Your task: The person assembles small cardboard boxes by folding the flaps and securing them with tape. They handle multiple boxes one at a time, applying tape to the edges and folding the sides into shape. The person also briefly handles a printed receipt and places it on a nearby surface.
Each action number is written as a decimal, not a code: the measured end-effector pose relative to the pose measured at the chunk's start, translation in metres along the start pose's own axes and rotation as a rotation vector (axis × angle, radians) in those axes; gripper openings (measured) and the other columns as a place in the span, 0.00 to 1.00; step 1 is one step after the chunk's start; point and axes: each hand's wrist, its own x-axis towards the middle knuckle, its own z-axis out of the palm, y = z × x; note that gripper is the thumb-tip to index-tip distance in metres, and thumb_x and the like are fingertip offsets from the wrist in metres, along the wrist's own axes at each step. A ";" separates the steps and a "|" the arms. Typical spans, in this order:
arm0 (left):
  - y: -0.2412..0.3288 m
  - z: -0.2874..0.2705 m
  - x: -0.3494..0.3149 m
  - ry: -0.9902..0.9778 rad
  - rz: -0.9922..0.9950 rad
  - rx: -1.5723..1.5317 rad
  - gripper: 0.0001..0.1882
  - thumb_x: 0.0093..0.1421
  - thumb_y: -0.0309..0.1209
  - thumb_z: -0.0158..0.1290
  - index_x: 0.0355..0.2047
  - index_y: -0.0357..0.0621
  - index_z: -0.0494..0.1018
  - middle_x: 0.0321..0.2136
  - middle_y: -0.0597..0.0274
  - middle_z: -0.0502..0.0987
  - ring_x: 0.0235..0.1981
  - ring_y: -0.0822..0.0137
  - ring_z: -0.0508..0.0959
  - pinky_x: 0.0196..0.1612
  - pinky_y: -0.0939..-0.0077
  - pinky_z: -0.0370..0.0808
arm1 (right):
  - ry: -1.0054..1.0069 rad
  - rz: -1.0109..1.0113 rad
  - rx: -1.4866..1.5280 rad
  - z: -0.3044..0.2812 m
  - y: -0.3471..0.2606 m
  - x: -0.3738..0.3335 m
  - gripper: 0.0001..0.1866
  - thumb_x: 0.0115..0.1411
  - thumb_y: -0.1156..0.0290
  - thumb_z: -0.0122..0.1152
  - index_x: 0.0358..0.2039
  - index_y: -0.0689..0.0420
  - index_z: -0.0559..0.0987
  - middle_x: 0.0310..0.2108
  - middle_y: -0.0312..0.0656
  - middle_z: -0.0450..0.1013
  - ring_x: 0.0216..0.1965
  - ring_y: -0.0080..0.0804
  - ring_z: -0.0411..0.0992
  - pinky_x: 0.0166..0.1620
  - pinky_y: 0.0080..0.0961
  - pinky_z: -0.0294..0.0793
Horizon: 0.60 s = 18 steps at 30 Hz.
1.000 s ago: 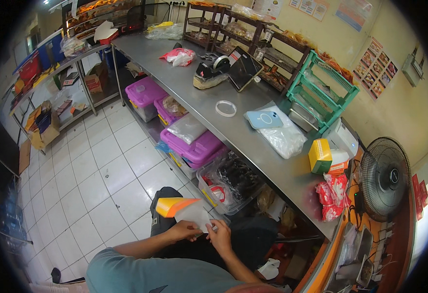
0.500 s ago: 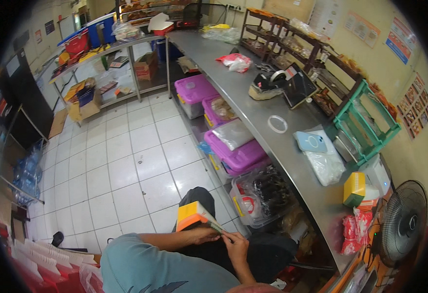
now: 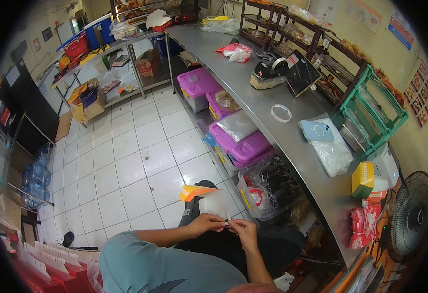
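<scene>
Left grip and right grip — side by side — both clamped on one orange-and-white carton at its edge

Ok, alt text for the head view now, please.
Left hand and right hand pinch the lower edge of a folded orange-and-white card. Purple-lidded plastic bins sit beneath a long grey metal table at right.

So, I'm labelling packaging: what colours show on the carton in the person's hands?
The carton shows yellow, orange and off-white, best seen in the head view.
</scene>
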 end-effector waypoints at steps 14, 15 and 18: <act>0.002 0.001 0.015 0.182 0.040 0.438 0.19 0.69 0.44 0.52 0.39 0.37 0.74 0.28 0.59 0.78 0.30 0.69 0.80 0.36 0.71 0.78 | -0.041 -0.403 -0.593 0.010 -0.014 -0.032 0.31 0.59 0.68 0.67 0.62 0.59 0.69 0.43 0.52 0.78 0.43 0.38 0.80 0.45 0.32 0.78; 0.005 -0.001 0.015 0.190 0.050 0.625 0.20 0.68 0.45 0.53 0.38 0.37 0.74 0.25 0.58 0.78 0.28 0.68 0.80 0.34 0.69 0.78 | -0.074 -0.301 -0.534 0.007 -0.024 -0.033 0.34 0.59 0.67 0.68 0.64 0.59 0.67 0.45 0.53 0.77 0.45 0.41 0.79 0.46 0.34 0.78; 0.017 0.006 0.006 -0.120 0.311 1.020 0.16 0.68 0.40 0.50 0.36 0.37 0.72 0.20 0.52 0.76 0.23 0.54 0.79 0.31 0.60 0.75 | 0.333 -0.475 -0.538 -0.003 -0.043 -0.013 0.30 0.58 0.68 0.69 0.59 0.60 0.72 0.41 0.53 0.79 0.34 0.35 0.80 0.39 0.32 0.79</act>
